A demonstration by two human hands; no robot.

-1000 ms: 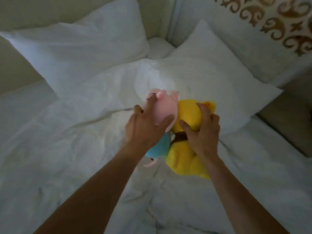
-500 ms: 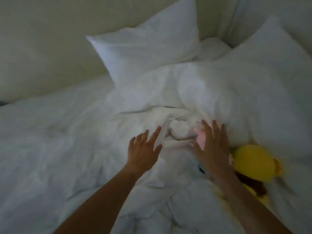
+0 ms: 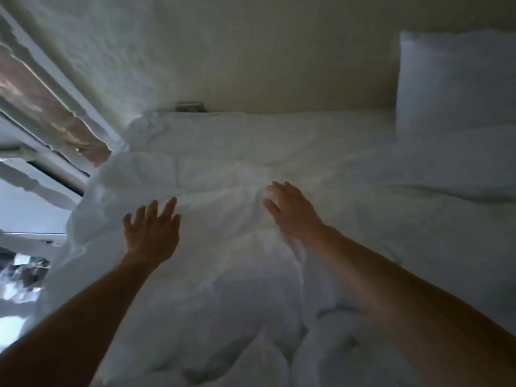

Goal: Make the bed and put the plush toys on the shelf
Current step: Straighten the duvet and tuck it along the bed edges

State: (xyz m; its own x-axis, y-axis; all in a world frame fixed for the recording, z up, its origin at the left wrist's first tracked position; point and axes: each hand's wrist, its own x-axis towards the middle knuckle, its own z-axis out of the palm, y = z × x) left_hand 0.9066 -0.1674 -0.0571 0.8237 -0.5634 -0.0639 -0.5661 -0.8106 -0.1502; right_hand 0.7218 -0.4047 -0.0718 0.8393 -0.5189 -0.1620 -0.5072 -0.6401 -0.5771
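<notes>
A crumpled white duvet (image 3: pixel 201 174) lies bunched across the middle and left of the bed. My left hand (image 3: pixel 152 233) reaches over it with fingers spread and straight, holding nothing. My right hand (image 3: pixel 290 209) is stretched out to the right of it, fingers straight, at a raised fold of the duvet. A white pillow (image 3: pixel 452 82) stands upright against the wall at the far right. No plush toy is in view.
A pale wall (image 3: pixel 251 51) runs along the far side of the bed, with a small socket plate (image 3: pixel 190 106) at mattress level. At the left are a window frame (image 3: pixel 55 88) and bright clutter on the floor (image 3: pixel 19 277).
My hands let go of the pink and yellow plush toys, which dropped out of view. The view swung left across the bed, and both hands now reach open over the duvet.
</notes>
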